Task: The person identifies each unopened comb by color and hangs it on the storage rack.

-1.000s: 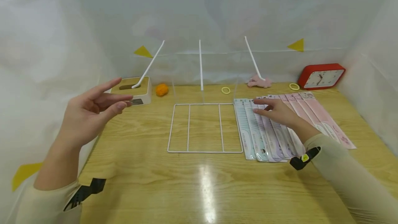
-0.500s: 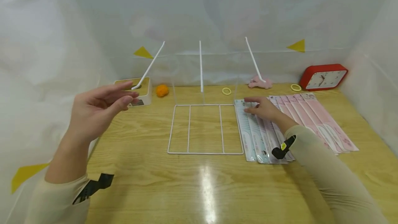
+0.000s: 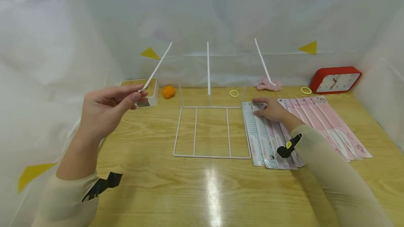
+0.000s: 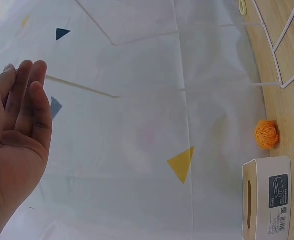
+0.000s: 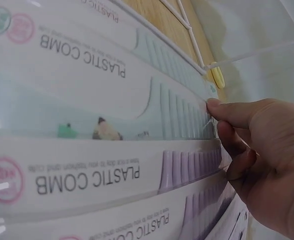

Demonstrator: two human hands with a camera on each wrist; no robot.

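Teal comb packet lies between right fingers, seemingly pinched; left fingers pinch prong.

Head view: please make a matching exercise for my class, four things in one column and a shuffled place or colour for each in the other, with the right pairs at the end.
Column 1
1. left hand
2. clock
3. right hand
4. small ball

Column 2
A. orange, beside the white box
B. at the far ends of the comb packets
C. at the lower end of a white prong
D. framed in red

Right pairs: 1-C, 2-D, 3-B, 4-A
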